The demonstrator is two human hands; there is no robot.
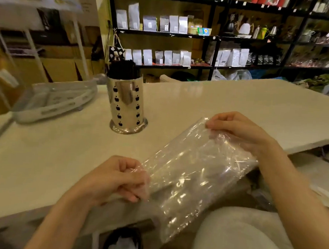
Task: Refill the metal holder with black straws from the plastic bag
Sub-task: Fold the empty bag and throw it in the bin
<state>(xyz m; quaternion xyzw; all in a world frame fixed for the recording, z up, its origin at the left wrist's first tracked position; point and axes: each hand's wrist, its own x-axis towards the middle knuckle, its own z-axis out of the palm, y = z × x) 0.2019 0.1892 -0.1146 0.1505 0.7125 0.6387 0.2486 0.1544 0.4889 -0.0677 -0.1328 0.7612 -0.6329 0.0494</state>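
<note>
We see a pale counter (199, 103) filling most of the view. Behind it, from 12 to 2 o'clock, dark shelving (213, 37) carries rows of white and silver pouches (173, 24); their labels are too small and blurred to read, so we log no brand or text.

Next largest: the clear plastic bag (191, 176), at 5 o'clock, stretched diagonally over the counter's near edge. It looks crinkled and see-through; we cannot tell if any straws remain inside.

At 9 o'clock a white perforated tray (53, 102) sits on the counter, blurred.

The metal holder (127, 104) stands upright on the counter at 11 o'clock, well apart from the bag. It is shiny, with columns of small black apple-shaped cutouts. Black straws (122, 69) stick out of its top, packed tight.

Right hand (242, 131), at 3 o'clock: fingers curled, pinching the bag's far upper corner between thumb and fingertips.

Left hand (118, 179), at 6 o'clock: fingers curled, gripping the bag's near edge, film bunched under the fingertips.

At the bottom edge, a dark bin (123, 243) with white material inside.
</note>
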